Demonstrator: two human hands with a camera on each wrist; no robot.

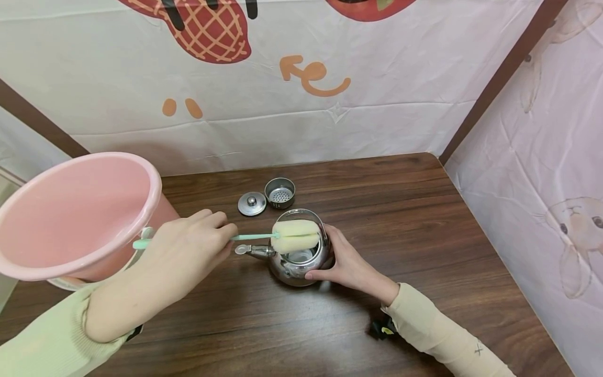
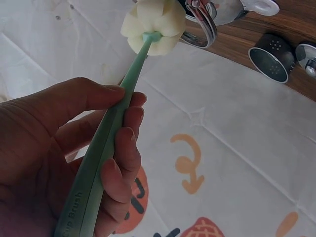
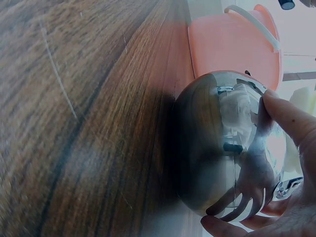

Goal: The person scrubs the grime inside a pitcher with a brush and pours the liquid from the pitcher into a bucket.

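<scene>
Left hand (image 1: 193,251): at nine o'clock from the kettle (image 1: 289,275), curling fingers round a slim, tapering brush handle (image 2: 91,168) and pressing a thumb along it; smooth mint-green plastic, lettered, angled toward three o'clock.
Sponge head (image 1: 295,235): pale yellow foam, soft and lobed, over the kettle's round mouth; contact with the metal impossible to tell.
Kettle build: mirror-bright metal, squat and round-bellied, upright on the table (image 1: 400,209); mouth uncovered, short spout (image 1: 259,252) at nine o'clock.
Right hand (image 1: 346,262): at three o'clock on the kettle, gripping the curved belly with thumb and fingers spread wide, reflected in the polish.
Strainer (image 1: 280,195): small metal cup, pierced base, at eleven o'clock from the kettle.
Lid (image 1: 251,204): shiny disc with a ball knob, between ten and eleven o'clock, just beside the strainer.
Bucket (image 1: 164,209): glossy pink plastic, wide, thick-rimmed, between nine and ten o'clock.
Table surface: dark brown, streaked wood grain.
Backdrop (image 1: 259,131): creased whitish sheet, printed in red and orange, toward twelve o'clock.
</scene>
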